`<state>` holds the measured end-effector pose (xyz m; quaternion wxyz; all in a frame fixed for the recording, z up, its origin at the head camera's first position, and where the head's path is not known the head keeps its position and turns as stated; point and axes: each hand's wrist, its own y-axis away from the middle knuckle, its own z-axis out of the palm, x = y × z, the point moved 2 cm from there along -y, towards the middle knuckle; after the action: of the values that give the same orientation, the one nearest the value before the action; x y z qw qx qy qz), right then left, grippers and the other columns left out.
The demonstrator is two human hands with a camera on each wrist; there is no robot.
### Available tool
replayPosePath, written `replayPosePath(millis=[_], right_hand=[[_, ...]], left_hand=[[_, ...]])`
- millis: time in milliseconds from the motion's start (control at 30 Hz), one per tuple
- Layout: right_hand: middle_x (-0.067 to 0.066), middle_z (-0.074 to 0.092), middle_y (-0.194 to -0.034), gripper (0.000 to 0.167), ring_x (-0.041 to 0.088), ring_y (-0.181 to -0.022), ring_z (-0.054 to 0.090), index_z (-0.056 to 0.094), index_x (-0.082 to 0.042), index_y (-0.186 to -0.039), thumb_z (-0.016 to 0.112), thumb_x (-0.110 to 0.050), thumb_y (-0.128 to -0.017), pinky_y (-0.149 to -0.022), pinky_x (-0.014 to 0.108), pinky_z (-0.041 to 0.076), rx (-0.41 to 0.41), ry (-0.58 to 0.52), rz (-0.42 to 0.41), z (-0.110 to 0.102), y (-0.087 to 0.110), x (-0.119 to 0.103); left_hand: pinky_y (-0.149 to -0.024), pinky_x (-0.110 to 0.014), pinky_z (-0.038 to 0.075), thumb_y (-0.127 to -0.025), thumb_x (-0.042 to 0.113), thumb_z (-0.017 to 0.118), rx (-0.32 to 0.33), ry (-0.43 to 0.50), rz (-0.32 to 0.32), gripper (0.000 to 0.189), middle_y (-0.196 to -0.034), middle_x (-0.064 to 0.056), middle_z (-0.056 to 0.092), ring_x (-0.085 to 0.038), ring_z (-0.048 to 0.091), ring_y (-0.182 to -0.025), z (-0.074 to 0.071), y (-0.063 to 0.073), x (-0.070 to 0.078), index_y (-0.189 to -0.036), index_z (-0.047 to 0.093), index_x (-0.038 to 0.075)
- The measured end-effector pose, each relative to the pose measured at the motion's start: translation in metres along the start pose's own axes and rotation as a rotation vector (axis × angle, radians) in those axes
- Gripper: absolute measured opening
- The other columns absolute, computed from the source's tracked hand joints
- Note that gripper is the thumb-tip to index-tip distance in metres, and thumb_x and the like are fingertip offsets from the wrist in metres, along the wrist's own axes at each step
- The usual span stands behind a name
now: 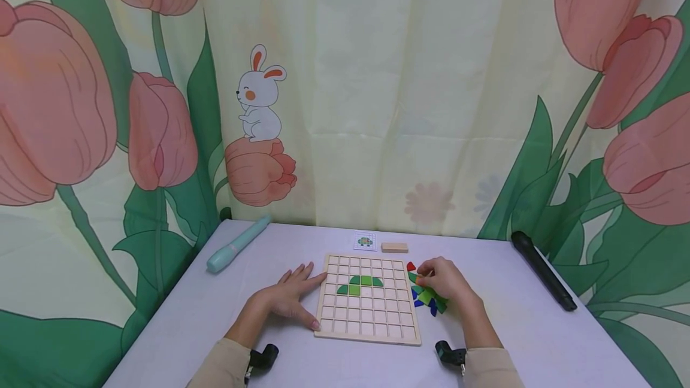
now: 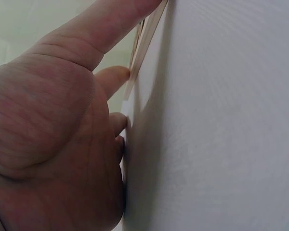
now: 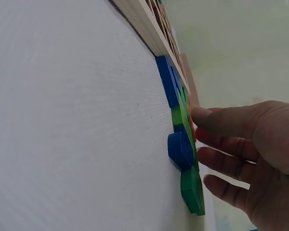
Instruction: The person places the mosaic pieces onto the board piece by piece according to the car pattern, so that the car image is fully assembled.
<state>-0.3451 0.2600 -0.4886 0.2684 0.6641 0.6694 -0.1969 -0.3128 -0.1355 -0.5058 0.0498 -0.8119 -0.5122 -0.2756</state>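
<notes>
Coloured pieces (image 1: pixel 426 297) partly hidden

Lit evenly across the worktop (image 1: pixel 485 328) to its far corners; dimmer in both wrist views, softly shadowed beside the left fingers (image 2: pixel 112 79).

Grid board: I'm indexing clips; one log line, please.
left hand: touches grid board; right hand: at loose pieces; grid board: partly filled

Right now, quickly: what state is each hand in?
Left hand: open, touching the board.
Right hand: at the colored pieces; whether it pinches one cannot be told.
</notes>
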Motion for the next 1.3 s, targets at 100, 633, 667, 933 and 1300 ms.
replayPosePath(millis=[100, 633, 667, 933, 1300], right_hand=[[0.005, 0.069, -0.098, 0.022, 0.021, -0.088, 0.060, 0.078, -0.007, -0.111, 0.081, -0.010, -0.089, -0.079, 0.031, 0.058, -0.004, 0.001, 0.005, 0.0000, 0.0002, 0.0015], [0.006, 0.069, -0.100, 0.022, 0.021, -0.090, 0.059, 0.078, -0.007, -0.112, 0.080, -0.010, -0.091, -0.081, 0.034, 0.058, -0.004, 0.015, 0.011, 0.0012, -0.0001, 0.0036], [0.006, 0.069, -0.099, 0.020, 0.021, -0.090, 0.059, 0.077, -0.008, -0.111, 0.080, -0.011, -0.091, -0.081, 0.034, 0.058, -0.003, 0.015, 0.008, 0.0014, -0.0003, 0.0035], [0.005, 0.066, -0.092, 0.016, 0.021, -0.086, 0.058, 0.070, -0.009, -0.102, 0.080, -0.007, -0.090, -0.077, 0.031, 0.056, 0.039, -0.014, -0.026, -0.0008, -0.0005, 0.0009], [0.006, 0.069, -0.098, 0.019, 0.023, -0.090, 0.057, 0.075, -0.009, -0.112, 0.076, -0.006, -0.093, -0.078, 0.030, 0.054, 0.079, -0.022, -0.038, -0.0035, -0.0002, -0.0025]], left_hand=[[-0.130, -0.060, 0.005, -0.063, 0.070, 0.087, -0.004, -0.001, 0.004, 0.121, -0.176, -0.013, 0.011, -0.035, 0.003, -0.164, 0.0001, -0.0005, 0.0003, -0.164, 0.033, 0.032], [-0.130, -0.061, 0.005, -0.063, 0.069, 0.088, 0.000, -0.002, 0.006, 0.121, -0.176, -0.014, 0.011, -0.036, 0.003, -0.164, 0.0001, 0.0006, 0.0013, -0.164, 0.033, 0.031], [-0.130, -0.061, 0.005, -0.063, 0.069, 0.088, 0.000, -0.004, 0.007, 0.121, -0.176, -0.014, 0.011, -0.036, 0.003, -0.164, 0.0000, 0.0007, 0.0014, -0.164, 0.033, 0.031], [-0.130, -0.061, 0.005, -0.064, 0.069, 0.087, 0.000, -0.004, 0.011, 0.121, -0.176, -0.013, 0.010, -0.036, 0.003, -0.164, 0.0000, 0.0004, 0.0010, -0.164, 0.032, 0.031], [-0.130, -0.060, 0.004, -0.064, 0.070, 0.087, 0.001, -0.005, 0.013, 0.121, -0.176, -0.014, 0.011, -0.035, 0.003, -0.164, 0.0003, -0.0003, -0.0002, -0.165, 0.031, 0.031]])
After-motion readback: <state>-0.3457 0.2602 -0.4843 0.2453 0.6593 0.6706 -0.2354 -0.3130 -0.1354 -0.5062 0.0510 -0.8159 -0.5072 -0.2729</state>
